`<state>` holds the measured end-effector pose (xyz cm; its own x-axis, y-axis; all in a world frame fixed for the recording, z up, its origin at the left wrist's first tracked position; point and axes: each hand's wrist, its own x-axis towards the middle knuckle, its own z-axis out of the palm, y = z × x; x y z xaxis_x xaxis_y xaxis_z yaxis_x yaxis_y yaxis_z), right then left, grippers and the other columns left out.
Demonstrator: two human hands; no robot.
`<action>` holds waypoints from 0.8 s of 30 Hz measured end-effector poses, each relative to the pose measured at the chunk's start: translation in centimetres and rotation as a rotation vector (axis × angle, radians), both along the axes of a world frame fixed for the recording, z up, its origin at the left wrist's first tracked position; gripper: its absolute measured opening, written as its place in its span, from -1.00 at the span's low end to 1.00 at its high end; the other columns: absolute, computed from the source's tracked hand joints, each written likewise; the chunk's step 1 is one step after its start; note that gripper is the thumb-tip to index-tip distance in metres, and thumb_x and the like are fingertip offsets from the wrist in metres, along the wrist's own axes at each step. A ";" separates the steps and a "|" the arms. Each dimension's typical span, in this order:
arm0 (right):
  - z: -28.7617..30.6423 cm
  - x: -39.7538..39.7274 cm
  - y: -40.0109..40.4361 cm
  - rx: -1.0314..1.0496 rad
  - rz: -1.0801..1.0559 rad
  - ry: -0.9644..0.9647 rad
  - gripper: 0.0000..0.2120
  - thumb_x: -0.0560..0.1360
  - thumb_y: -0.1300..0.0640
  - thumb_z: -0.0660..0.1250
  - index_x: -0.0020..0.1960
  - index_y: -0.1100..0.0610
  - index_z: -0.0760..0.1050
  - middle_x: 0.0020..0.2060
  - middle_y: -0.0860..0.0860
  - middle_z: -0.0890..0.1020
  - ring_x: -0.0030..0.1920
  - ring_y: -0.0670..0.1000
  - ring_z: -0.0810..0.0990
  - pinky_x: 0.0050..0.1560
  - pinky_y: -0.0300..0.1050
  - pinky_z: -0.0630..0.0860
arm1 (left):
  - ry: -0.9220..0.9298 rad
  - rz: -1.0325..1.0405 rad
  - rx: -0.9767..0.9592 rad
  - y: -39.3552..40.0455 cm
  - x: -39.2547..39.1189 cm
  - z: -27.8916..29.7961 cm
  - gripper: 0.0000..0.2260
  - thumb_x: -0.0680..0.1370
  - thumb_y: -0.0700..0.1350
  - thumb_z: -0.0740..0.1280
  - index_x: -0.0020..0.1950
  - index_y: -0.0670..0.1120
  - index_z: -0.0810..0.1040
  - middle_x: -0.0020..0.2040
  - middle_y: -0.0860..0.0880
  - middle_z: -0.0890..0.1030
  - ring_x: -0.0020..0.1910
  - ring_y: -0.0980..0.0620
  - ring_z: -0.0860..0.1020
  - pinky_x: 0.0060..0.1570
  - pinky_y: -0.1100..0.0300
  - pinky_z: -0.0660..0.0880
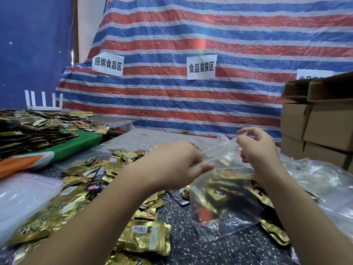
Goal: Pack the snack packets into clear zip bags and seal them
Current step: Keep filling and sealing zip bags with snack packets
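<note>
- Clear zip bag [219, 199]: held up above the speckled tabletop [191, 245], already loaded with gold and black snack packets; mouth uppermost, spanning both hands.
- Left hand [177, 165]: fingers curled, pinching the left end of the zip strip [215, 150].
- Right hand [259, 150]: thumb and forefinger pinching the right end of the strip; remaining fingers loosely curled.
- Loose snack packets [82, 188]: heaped on the tabletop to the left of the bag.
- Handling, as judged: thin, limp, slippery film; the load sags low. The stiffer zip strip offers the surest hold; pressing along it should seal the bag.
- Cardboard boxes [317, 127]: stacked at right.
</note>
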<state>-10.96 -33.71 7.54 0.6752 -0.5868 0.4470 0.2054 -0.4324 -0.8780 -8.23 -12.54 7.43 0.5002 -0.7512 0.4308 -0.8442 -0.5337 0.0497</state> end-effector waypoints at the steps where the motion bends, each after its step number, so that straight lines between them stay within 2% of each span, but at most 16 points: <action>1: 0.0 0.0 0.1 0.008 0.004 -0.011 -0.85 0.55 0.22 0.26 -0.08 0.03 0.56 -0.24 0.04 0.54 -0.30 0.02 0.44 -0.29 -0.06 0.42 | 0.015 0.008 -0.024 0.2 0.0 0.1 -0.48 0.59 0.29 0.09 -0.32 -0.07 0.46 -0.48 0.07 0.41 -0.55 0.14 0.32 -0.53 0.25 0.22; 3: 0.0 0.0 0.1 0.055 0.008 -0.019 -0.82 0.55 0.23 0.24 -0.16 0.13 0.58 -0.34 0.05 0.46 -0.34 0.01 0.38 -0.32 -0.06 0.35 | 0.016 0.012 -0.089 0.6 0.3 0.5 -0.42 0.58 0.33 0.04 -0.35 -0.10 0.45 -0.52 0.06 0.36 -0.58 0.12 0.31 -0.57 0.28 0.19; 5: 0.0 0.0 0.1 0.104 0.041 -0.013 -0.82 0.55 0.23 0.24 -0.21 0.17 0.53 -0.33 0.07 0.40 -0.36 0.01 0.33 -0.34 -0.07 0.30 | -0.016 0.004 -0.168 1.0 0.7 0.8 -0.42 0.60 0.30 0.05 -0.36 -0.13 0.45 -0.54 0.05 0.34 -0.57 0.10 0.30 -0.53 0.20 0.19; 9: 0.3 0.1 0.3 0.130 0.149 -0.002 -0.86 0.52 0.18 0.29 -0.20 0.15 0.55 -0.33 0.03 0.41 -0.33 0.00 0.33 -0.31 -0.07 0.31 | -0.008 -0.074 -0.359 1.9 1.2 1.2 -0.55 0.62 0.19 0.16 -0.34 -0.06 0.44 -0.50 0.08 0.38 -0.53 0.15 0.32 -0.47 0.21 0.26; 11: 0.3 0.1 0.4 0.138 0.191 -0.041 -0.82 0.50 0.06 0.29 -0.24 0.11 0.52 -0.39 -0.02 0.37 -0.34 -0.01 0.31 -0.28 -0.06 0.29 | 0.027 -0.124 -0.448 2.2 1.4 1.5 -0.58 0.60 0.16 0.20 -0.37 -0.03 0.39 -0.51 0.11 0.36 -0.53 0.17 0.31 -0.48 0.28 0.26; 13: 0.3 0.1 0.4 0.137 0.231 -0.083 -0.64 0.48 -0.16 0.20 -0.21 0.12 0.52 -0.42 -0.05 0.36 -0.36 -0.04 0.30 -0.27 -0.07 0.27 | 0.099 -0.198 -0.554 2.6 1.6 1.9 -0.55 0.58 0.18 0.19 -0.43 -0.05 0.34 -0.53 0.12 0.32 -0.54 0.18 0.27 -0.47 0.31 0.29; 15: 0.1 0.2 0.1 0.160 0.256 -0.096 -0.44 0.50 -0.28 0.08 -0.20 0.17 0.57 -0.46 -0.06 0.37 -0.37 -0.06 0.30 -0.27 -0.07 0.25 | 0.152 -0.227 -0.652 3.0 1.9 2.3 -0.46 0.56 0.21 0.14 -0.45 -0.16 0.29 -0.54 0.06 0.29 -0.55 0.14 0.24 -0.45 0.19 0.31; 17: -0.4 0.8 0.0 0.158 0.246 -0.045 -0.39 0.62 -0.23 0.00 -0.20 0.18 0.60 -0.49 -0.07 0.38 -0.38 -0.05 0.31 -0.29 -0.07 0.25 | 0.186 -0.222 -0.718 3.3 2.3 2.5 -0.39 0.56 0.22 0.12 -0.43 -0.28 0.23 -0.52 -0.02 0.24 -0.54 0.10 0.19 -0.47 0.19 0.20; 19: -1.5 1.7 0.3 0.090 0.202 0.053 -0.49 0.68 -0.08 0.05 -0.18 0.18 0.60 -0.45 -0.05 0.42 -0.36 -0.03 0.35 -0.31 -0.09 0.27 | 0.237 -0.223 -0.745 3.7 2.8 2.6 -0.36 0.55 0.23 0.12 -0.41 -0.32 0.20 -0.51 -0.05 0.22 -0.54 0.07 0.18 -0.49 0.25 0.16; 21: -3.0 2.7 0.6 -0.102 0.130 0.170 -0.66 0.64 0.07 0.18 -0.21 0.14 0.58 -0.42 -0.03 0.48 -0.35 -0.02 0.41 -0.34 -0.12 0.31 | 0.270 -0.219 -0.742 4.0 3.4 2.5 -0.35 0.54 0.24 0.12 -0.41 -0.34 0.21 -0.51 -0.05 0.23 -0.54 0.05 0.19 -0.51 0.34 0.20; 24: -5.1 4.2 1.5 -0.403 0.182 0.291 -0.72 0.56 0.21 0.32 -0.34 0.10 0.50 -0.47 -0.11 0.51 -0.48 -0.17 0.46 -0.47 -0.25 0.38 | 0.244 -0.151 -0.718 4.1 4.0 2.0 -0.42 0.57 0.22 0.11 -0.44 -0.22 0.27 -0.54 0.03 0.26 -0.57 0.13 0.21 -0.52 0.43 0.24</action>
